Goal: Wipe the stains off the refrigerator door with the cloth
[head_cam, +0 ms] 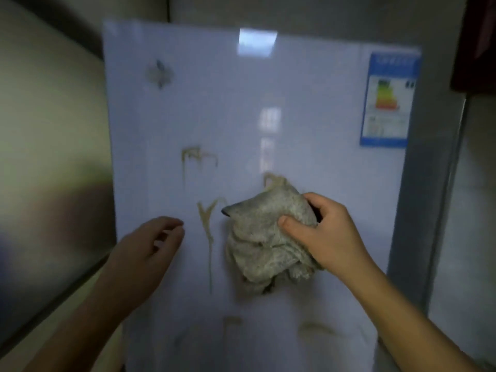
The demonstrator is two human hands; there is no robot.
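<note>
Dim walls [53, 130] are seen on either side of a pale, glossy refrigerator door [241, 108], which fills the middle of the view. A crumpled grey cloth [265, 242] is held against the door's lower middle by the right hand [324, 232]; its thumb and fingers are curled round the bunched fabric. Part of a tan stain [273, 179] is covered by the cloth's upper edge. A dripping tan smear [200, 154] is seen higher to the left, and a Y-shaped streak [206, 218] lies between the cloth and the left hand [146, 245]. That hand is held empty near the door, fingers loosely extended; whether the surface is touched cannot be told. Two fainter marks [232, 322] are visible lower down. A blue energy label [389, 100] is stuck at the upper right, and a grey flower-shaped decal [160, 73] at the upper left.
</note>
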